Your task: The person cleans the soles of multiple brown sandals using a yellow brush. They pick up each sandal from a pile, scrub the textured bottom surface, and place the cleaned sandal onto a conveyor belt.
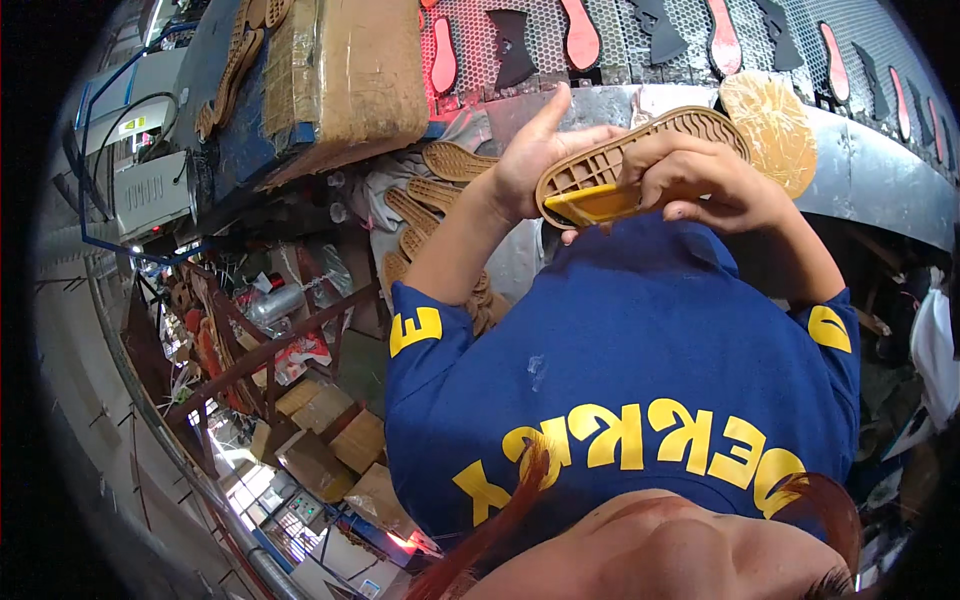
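Observation:
A tan shoe sole point(602, 160) is held up in front of my chest, tilted, its open gridded heel at the left and its wavy-ribbed forefoot at the right. My left hand point(528, 165) supports the heel end, thumb stretched up and a fingertip showing beneath the sole. Bent fingers of my right hand point(700, 172) grip it near the middle. Along the heel's near side lies a flat yellow piece point(590, 205); whether it belongs to the sole I cannot tell. Several more tan soles point(433, 193) lie in a heap beside my left forearm.
Ahead runs a mesh conveyor point(620, 75) carrying pink insole shapes point(581, 35) and black cut pieces point(513, 48), with a metal edge point(870, 170). A tan, tape-covered pad point(775, 130) rests on that edge. A cardboard box point(370, 75) stands left; cartons point(325, 430) sit lower left.

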`<state>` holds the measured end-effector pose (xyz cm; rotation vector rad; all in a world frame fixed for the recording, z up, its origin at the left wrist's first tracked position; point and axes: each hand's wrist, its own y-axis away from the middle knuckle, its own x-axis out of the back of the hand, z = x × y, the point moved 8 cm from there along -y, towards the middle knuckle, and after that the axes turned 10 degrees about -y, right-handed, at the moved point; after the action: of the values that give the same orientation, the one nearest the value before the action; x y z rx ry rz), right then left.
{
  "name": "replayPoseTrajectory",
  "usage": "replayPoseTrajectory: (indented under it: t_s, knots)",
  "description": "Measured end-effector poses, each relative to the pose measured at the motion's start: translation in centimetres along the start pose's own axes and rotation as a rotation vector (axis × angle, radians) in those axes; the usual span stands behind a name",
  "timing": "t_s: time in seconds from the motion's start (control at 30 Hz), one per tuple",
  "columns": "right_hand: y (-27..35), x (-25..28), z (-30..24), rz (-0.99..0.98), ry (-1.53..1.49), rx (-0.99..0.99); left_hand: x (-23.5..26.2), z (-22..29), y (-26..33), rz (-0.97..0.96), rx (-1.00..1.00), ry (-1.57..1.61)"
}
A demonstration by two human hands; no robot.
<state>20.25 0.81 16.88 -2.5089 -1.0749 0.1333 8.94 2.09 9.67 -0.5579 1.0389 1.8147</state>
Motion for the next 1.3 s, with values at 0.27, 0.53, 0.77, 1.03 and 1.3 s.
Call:
replayPoseTrajectory:
  t_s: [0.27, 0.53, 0.77, 1.03, 1.3]
  knots:
    - [-0.1, 1.6, -0.6, -0.103, -0.053, 0.038, 0.2, 0.1, -0.7, 0.09, 0.03, -0.157]
    - [14.0, 10.6, 3.2, 0.944, -0.307, 0.275, 2.3, 2.5, -0.1, 0.006, -0.306, -0.019]
    - [22.7, 9.5, 10.2, 1.148, 0.843, -0.39, 4.7, 4.3, 2.4, -0.003, -0.93, 0.17]
    - [21.7, 5.5, 19.0, 0.963, 1.341, -0.518, 9.3, 4.5, 7.3, 0.222, -1.2, -0.162]
    - [22.7, 5.7, 20.4, 1.13, 1.177, -0.6, 5.2, 4.6, 6.2, 0.372, -0.989, -0.884]
